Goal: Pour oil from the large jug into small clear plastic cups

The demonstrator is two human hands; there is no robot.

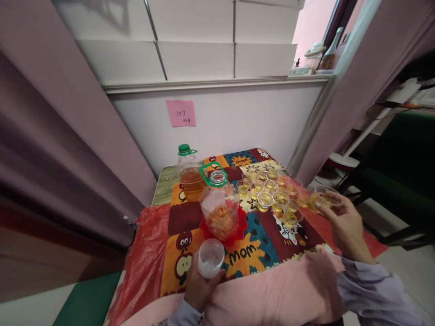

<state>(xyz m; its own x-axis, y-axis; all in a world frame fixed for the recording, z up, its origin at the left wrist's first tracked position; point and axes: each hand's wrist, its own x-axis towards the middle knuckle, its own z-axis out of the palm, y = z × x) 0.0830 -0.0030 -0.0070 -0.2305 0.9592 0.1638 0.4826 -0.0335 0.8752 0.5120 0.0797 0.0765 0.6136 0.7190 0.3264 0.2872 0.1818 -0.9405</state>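
Head view: one table (165, 185) bears two jugs, the far jug (190, 186) and, on one red dish (242, 223), the near jug (220, 222), both part full. Filling seems well along: at right stand at least a dozen cups (265, 201) of liquid, overlap hiding the exact count. The right hand's (345, 222) fingers grip one cup (328, 194) beside them; the left's (199, 285) grip one seemingly unfilled cup (210, 259), near.

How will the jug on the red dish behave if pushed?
The jug is probably bottom-heavy: its amber liquid sits in the lower part, so a low nudge seems less likely to tip it. Its mouth looks uncapped, so a hard tilt could spill. The clear walls look like thin plastic and may flex when squeezed.
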